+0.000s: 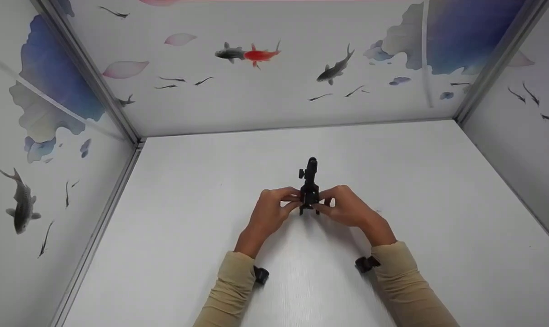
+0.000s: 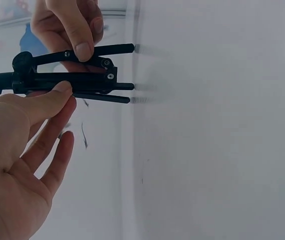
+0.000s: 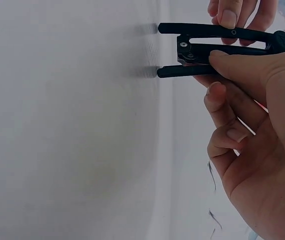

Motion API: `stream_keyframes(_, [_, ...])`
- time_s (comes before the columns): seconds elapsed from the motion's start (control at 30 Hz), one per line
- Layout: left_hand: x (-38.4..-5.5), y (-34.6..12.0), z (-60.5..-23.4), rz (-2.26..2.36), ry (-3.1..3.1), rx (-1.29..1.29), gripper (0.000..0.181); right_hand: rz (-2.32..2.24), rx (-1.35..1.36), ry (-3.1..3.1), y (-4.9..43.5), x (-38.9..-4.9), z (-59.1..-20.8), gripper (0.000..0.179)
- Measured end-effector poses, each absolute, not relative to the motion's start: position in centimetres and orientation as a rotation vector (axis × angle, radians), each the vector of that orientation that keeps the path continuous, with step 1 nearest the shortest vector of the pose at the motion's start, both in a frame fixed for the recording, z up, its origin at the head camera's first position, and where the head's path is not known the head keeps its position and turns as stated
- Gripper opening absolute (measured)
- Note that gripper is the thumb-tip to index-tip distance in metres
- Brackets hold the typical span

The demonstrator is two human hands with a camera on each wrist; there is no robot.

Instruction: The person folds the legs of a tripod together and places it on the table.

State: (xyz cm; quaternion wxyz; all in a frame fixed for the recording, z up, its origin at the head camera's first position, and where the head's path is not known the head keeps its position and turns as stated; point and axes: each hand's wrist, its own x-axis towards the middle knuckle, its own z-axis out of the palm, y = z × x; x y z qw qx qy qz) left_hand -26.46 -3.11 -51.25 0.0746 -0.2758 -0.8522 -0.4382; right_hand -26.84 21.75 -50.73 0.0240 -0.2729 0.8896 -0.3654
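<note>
We see a white tabletop (image 1: 174,218), a fish-painted wall (image 1: 256,97) at twelve o'clock, and grey posts (image 1: 87,68) at ten and two.

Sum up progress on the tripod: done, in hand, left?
Done: the black tripod is upright, its legs slightly apart. In hand: the left hand and right hand both pinch it at the legs. Remaining, probably: set the legs, then release, since both hands grip it. I can't tell whether its feet touch the table.

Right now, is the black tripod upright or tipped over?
Upright: the black tripod has its legs pointing toward the white table, its stem rising above.
</note>
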Motion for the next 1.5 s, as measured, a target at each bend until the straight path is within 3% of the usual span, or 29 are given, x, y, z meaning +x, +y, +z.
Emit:
stream_keyframes(0.37, [-26.3,-2.7,-51.3,-1.267,-2.554,-0.800,0.015,-1.153,-0.840,2.738,22.0,-27.0,-51.1,0.021])
stream_keyframes(0.7, [-26.2,-2.8,-51.3,-1.279,-2.551,-0.784,0.019,-1.132,-0.862,2.673,22.4,-27.3,-51.2,0.026])
stream_keyframes(1.03, [-26.3,-2.7,-51.4,-1.327,-2.577,-0.822,0.039,-1.127,-0.778,2.740,23.5,-27.3,-50.9,0.009])
stream_keyframes(1.5, [-26.1,-2.3,-51.2,-1.296,-2.651,-0.868,0.028,-1.095,-0.827,2.816,23.0,-27.0,-50.5,0.006])
